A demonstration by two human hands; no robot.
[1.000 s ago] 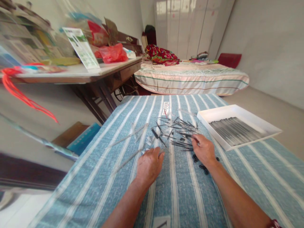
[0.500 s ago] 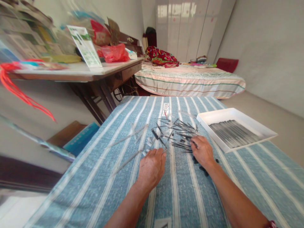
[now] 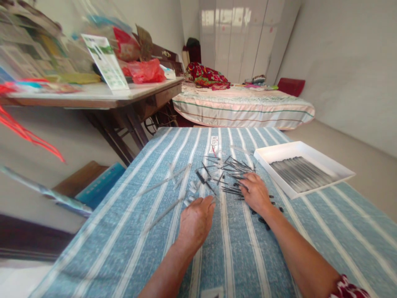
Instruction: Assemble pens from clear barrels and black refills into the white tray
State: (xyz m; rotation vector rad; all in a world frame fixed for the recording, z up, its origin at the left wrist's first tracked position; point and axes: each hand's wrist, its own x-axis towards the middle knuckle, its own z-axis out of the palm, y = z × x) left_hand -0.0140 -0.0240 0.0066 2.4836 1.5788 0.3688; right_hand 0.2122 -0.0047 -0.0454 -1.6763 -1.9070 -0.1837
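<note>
My left hand rests on the striped cloth with its fingertips pinched together; whatever they hold is too small to make out. Small whitish clear pieces lie just beyond it, with long translucent tubes to its left. My right hand is over the right side of a loose heap of thin black rods. Its fingers are curled, hiding what is in them. Small black pieces lie under and beside its wrist. A thicker black piece sits between the hands, farther off.
A white shallow tray holds a row of dark slender sticks at the right. The blue striped cloth covers the table. A sewing-machine table with bags stands at the left, and a bed beyond.
My right hand has shifted slightly left and forward onto the black rods; the dark piece seen at its fingertips no longer shows clearly. My left hand stays nearly in place. The view has swung slightly.
</note>
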